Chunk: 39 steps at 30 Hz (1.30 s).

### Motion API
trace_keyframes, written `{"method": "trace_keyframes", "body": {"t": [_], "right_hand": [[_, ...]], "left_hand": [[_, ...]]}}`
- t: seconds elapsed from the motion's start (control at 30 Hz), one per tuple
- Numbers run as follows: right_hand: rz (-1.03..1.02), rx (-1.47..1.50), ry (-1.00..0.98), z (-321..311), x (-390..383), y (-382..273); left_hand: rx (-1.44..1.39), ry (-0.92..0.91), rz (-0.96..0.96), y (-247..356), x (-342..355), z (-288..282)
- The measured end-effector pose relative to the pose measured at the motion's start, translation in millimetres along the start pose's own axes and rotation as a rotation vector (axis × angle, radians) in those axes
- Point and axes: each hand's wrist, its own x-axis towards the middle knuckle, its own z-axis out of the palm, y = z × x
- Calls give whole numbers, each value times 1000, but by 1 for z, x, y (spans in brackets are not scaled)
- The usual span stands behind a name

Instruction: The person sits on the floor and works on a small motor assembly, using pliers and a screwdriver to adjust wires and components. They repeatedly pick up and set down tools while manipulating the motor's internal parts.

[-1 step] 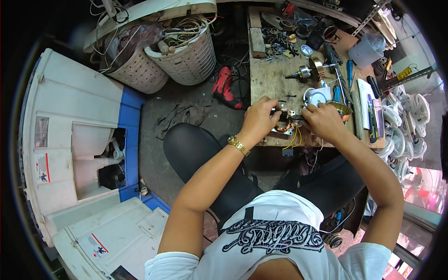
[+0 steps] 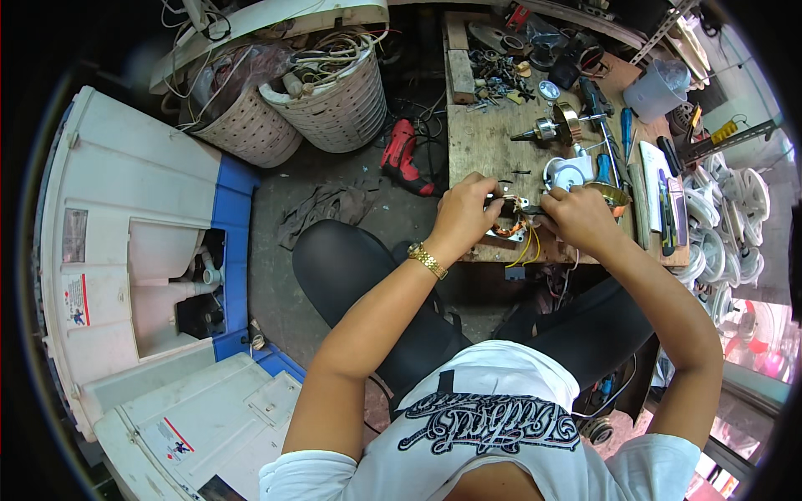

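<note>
Near the front edge of the wooden workbench sits a motor stator with copper windings and a light metal frame. My left hand is closed on its left side, thumb and fingers at the rim. My right hand is closed at the stator's right side, its fingers pinching a small dark piece whose kind I cannot make out. Yellow wires hang from the stator over the bench edge to a small grey block. Just beyond my right hand lies a white round housing.
Farther back stand a motor rotor with shaft, loose metal parts and a translucent tub. Screwdrivers and a pad lie to the right. A red power drill and wire-filled baskets are on the floor.
</note>
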Motion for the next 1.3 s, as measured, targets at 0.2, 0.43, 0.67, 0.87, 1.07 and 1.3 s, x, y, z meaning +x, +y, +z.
{"method": "trace_keyframes", "body": {"t": [0.2, 0.43, 0.67, 0.87, 1.07, 1.3], "right_hand": [[526, 451, 358, -45, 20, 34], [800, 20, 95, 10, -25, 147], [602, -48, 369, -2, -18, 107], [184, 712, 325, 5, 22, -19], [260, 843, 314, 38, 30, -32], [276, 886, 341, 43, 30, -33]], "left_hand": [[17, 6, 14, -2, -2, -2], [-3, 2, 19, -7, 2, 6], [14, 15, 33, -4, 1, 2], [12, -16, -10, -3, 0, -2], [2, 25, 40, -5, 1, 3], [-245, -162, -177, -15, 7, -7]]}}
